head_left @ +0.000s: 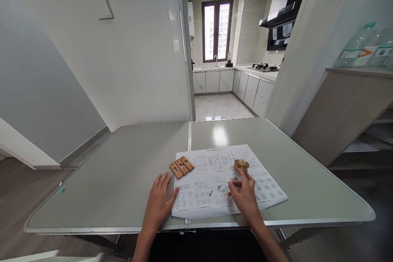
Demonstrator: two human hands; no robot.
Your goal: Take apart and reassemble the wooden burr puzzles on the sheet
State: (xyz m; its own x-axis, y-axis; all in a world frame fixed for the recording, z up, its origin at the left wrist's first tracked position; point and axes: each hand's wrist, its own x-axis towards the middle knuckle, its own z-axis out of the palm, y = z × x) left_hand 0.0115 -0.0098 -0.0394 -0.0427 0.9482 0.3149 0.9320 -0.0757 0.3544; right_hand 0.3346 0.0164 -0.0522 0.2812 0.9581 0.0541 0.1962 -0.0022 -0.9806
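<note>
A large printed sheet [227, 208] covered with small line diagrams lies on the table in front of me. My left hand [159, 196] rests flat at its left edge, fingers spread, thumb tip on the paper. Just beyond it sit brown numbered wooden pieces [181, 167] with cutouts, side by side. My right hand [244, 192] is over the right part of the sheet, thumb apart, index finger reaching to a star-shaped wooden puzzle [241, 165]; the fingertip appears to touch its near side. Between my hands lie two small dark grey pieces [210, 193], too small to name.
The pale green folding table [116, 180] has a metal rim and a centre seam. A small teal bit [62, 191] lies near its left edge. Plastic bottles [365, 45] stand on a cabinet at right. Beyond a doorway is a kitchen.
</note>
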